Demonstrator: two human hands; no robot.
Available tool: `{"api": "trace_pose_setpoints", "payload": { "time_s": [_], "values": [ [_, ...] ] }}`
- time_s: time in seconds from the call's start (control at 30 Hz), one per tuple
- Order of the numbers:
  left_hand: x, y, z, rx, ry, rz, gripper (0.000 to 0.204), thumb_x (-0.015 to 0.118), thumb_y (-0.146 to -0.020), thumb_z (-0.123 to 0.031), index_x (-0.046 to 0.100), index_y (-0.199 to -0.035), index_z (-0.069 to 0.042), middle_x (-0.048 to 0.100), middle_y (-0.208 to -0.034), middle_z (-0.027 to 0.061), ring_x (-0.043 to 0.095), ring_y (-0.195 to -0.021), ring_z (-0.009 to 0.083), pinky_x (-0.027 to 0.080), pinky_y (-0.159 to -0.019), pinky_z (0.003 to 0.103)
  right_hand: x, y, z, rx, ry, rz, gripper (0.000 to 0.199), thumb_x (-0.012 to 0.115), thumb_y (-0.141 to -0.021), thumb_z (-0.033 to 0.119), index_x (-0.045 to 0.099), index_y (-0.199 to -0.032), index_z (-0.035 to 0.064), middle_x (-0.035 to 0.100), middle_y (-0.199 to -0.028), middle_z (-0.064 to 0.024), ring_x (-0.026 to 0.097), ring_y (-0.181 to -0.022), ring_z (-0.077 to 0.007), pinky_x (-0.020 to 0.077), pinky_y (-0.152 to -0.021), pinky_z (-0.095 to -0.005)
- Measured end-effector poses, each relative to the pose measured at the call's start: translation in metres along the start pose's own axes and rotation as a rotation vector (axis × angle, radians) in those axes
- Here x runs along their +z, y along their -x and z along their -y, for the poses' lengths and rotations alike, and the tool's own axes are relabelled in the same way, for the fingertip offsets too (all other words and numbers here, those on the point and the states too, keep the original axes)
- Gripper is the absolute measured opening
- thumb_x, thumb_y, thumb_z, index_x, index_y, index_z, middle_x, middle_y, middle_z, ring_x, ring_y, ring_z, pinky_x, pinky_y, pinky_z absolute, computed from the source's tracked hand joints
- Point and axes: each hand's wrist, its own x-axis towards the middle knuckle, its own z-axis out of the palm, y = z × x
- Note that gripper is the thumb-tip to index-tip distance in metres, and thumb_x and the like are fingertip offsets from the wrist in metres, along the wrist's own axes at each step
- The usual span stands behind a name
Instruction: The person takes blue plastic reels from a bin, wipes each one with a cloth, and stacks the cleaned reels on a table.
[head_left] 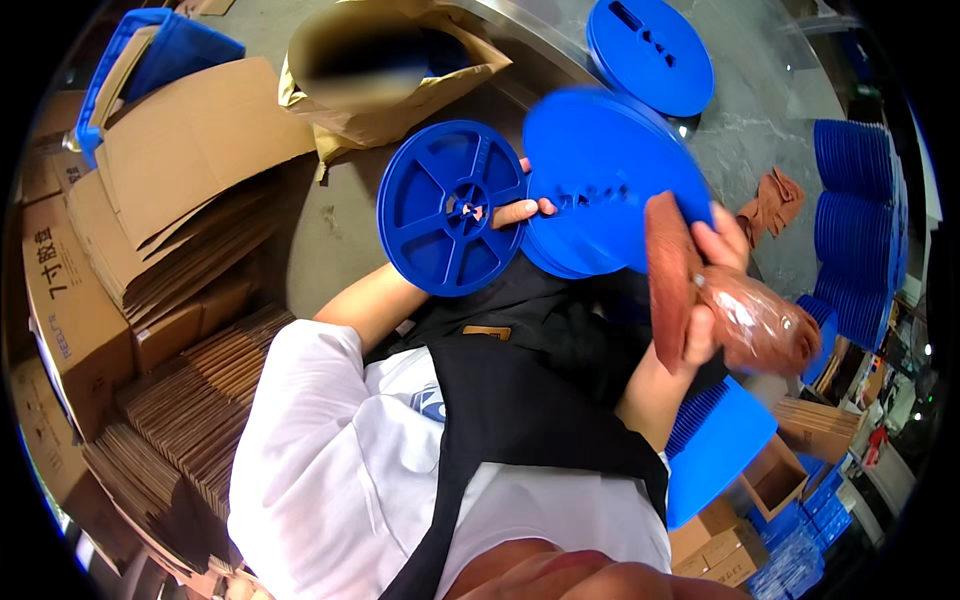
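White shirt (310,440) and black apron (550,410) lie nearest the camera, cut off by the lower edge. Before them, a spoked blue reel (418,185) stands at a tilt, covering the wrist and most of the left hand (516,212). Only a few fingers show, between this reel and some solid blue discs (610,150); I cannot tell which of the two they grip. Motion blurs the discs, so their number is unclear. At the discs' right edge, the right hand (723,243) is closed around a reddish-brown bundle (765,320) in shiny clear wrap, its palm hidden; a brown strip (670,270) beside it covers part of the discs. Beyond, a dark blur obscures the mouth of a paper bag (365,125). Stacked blue reels (850,235) bend toward the right rim, flattened cardboard (205,135) toward the left.
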Motion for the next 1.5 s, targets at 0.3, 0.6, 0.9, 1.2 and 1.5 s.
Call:
{"api": "trace_pose_setpoints", "payload": {
  "time_s": [0.3, 0.6, 0.9, 1.2, 1.5],
  "values": [
    [-0.005, -0.003, -0.009, 0.044, 0.001, 0.031, 0.071, 0.072, -0.081, -0.015, 0.034, -0.140, -0.002, 0.063, -0.108, 0.0096, 0.060, -0.100, 0.0151, 0.046, -0.091, 0.030, 0.092, -0.114, -0.045, -0.040, 0.028, 0.418, 0.074, 0.068, -0.079, 0.047, 0.046, -0.129, -0.0033, 0.039, -0.140, -0.0206, 0.043, -0.125, -0.0272, 0.0306, -0.105, -0.0352],
    [-0.023, 0.007, -0.011, -0.063, 0.094, 0.046, 0.079, 0.071, -0.079, -0.017, 0.028, -0.143, -0.002, 0.055, -0.124, 0.0110, 0.054, -0.113, 0.0165, 0.036, -0.103, 0.034, -0.040, 0.034, -0.077, 0.310, 0.131, -0.390, 0.054, 0.068, -0.081, 0.007, 0.043, -0.126, -0.0066, 0.050, -0.128, -0.0151, 0.050, -0.118, -0.0234, 0.0376, -0.102, -0.0347],
    [-0.008, 0.003, 0.003, -0.089, -0.081, 0.027, 0.073, 0.068, -0.082, -0.009, 0.027, -0.142, 0.000, 0.058, -0.114, 0.0124, 0.060, -0.101, 0.0175, 0.045, -0.094, 0.032, 0.053, 0.052, -0.072, -0.115, 0.860, 0.151, 0.046, 0.074, -0.062, 0.012, 0.060, -0.106, 0.0056, 0.058, -0.119, -0.0130, 0.053, -0.114, -0.0327, 0.0413, -0.096, -0.0412],
    [0.000, 0.002, -0.001, -0.039, -0.119, 0.013, 0.068, 0.066, -0.082, -0.009, 0.031, -0.139, 0.001, 0.060, -0.112, 0.0128, 0.059, -0.104, 0.0191, 0.047, -0.092, 0.034, -0.028, 0.003, -0.130, 0.302, 0.790, -0.336, 0.040, 0.072, -0.061, 0.006, 0.062, -0.100, 0.0009, 0.064, -0.103, -0.0155, 0.059, -0.100, -0.0333, 0.0472, -0.086, -0.0368],
    [-0.014, 0.013, -0.015, -0.124, 0.424, 0.039, 0.067, 0.060, -0.077, -0.007, 0.033, -0.138, 0.002, 0.053, -0.126, 0.0153, 0.053, -0.115, 0.0223, 0.045, -0.096, 0.035, 0.056, 0.017, -0.072, -0.091, 0.773, 0.443, 0.045, 0.066, -0.064, -0.002, 0.060, -0.108, 0.0055, 0.057, -0.124, -0.0082, 0.051, -0.119, -0.0279, 0.0426, -0.093, -0.0394]
  ]
}}
